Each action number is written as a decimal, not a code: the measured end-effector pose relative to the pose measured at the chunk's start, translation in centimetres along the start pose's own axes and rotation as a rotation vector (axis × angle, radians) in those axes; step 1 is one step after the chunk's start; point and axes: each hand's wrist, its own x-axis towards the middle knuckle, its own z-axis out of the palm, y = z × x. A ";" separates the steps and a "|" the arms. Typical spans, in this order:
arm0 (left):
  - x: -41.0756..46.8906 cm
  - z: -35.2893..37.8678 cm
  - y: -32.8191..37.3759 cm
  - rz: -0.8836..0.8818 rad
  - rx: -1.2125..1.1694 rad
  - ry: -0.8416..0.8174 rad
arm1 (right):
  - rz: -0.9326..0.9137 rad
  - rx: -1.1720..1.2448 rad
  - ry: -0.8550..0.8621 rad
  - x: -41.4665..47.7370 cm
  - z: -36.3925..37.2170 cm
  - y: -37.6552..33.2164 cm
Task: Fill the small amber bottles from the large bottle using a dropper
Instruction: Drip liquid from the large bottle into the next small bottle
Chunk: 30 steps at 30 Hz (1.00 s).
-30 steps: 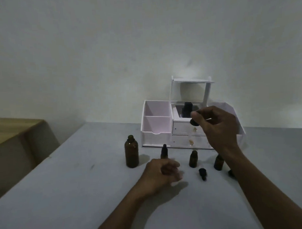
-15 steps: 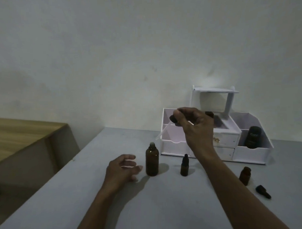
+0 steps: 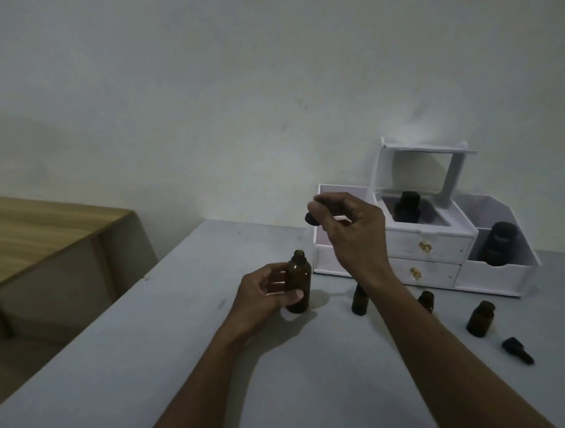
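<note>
Dim plain wall (image 3: 206, 88), grey table (image 3: 120, 379), wooden table (image 3: 35, 235)

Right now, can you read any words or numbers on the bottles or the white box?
Nothing here can be read.
Dark jar in the white organizer's right compartment: a pale mark on its front, too blurred to read.
Large amber bottle, held by the left hand: no label shows.
Small amber bottles on the table: no labels show.
Dropper, pinched by the right hand: no writing shows.
</note>
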 end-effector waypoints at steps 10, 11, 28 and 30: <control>-0.3 0.1 0.0 0.009 -0.013 0.019 | 0.109 -0.179 -0.175 -2.1 2.1 2.5; -0.3 0.1 0.0 0.008 -0.012 0.023 | 0.115 -0.178 -0.175 -2.1 2.1 2.6; -0.5 0.2 -0.3 0.035 -0.014 0.026 | 0.104 -0.193 -0.045 -2.2 3.2 2.8; -0.5 0.2 -0.3 0.025 -0.015 0.031 | 0.108 -0.200 -0.060 -2.3 3.1 2.7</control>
